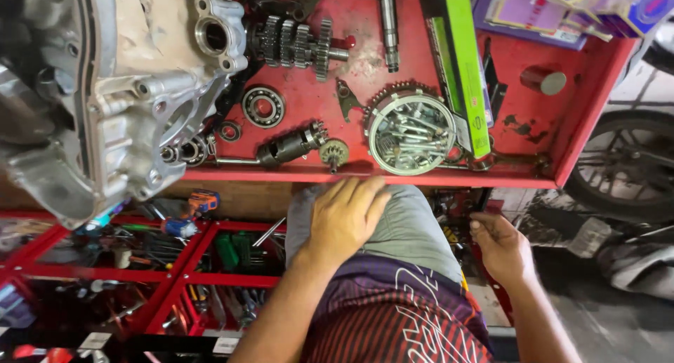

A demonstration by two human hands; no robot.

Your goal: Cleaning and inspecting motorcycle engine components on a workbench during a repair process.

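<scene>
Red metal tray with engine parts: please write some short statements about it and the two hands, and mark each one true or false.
1. The left hand rests flat on the grey-clad knee. True.
2. The right hand grips a wrench. False: it holds no tool.
3. The round metal clutch basket on the red metal tray holds bolts. True.
4. The stacked steel gear cluster lies on the floor. False: it lies on the tray.

Left hand (345, 219) flat on grey-shorted thigh (414, 229), right hand (500, 247) loosely curled beside red tray (449, 178) edge
</scene>
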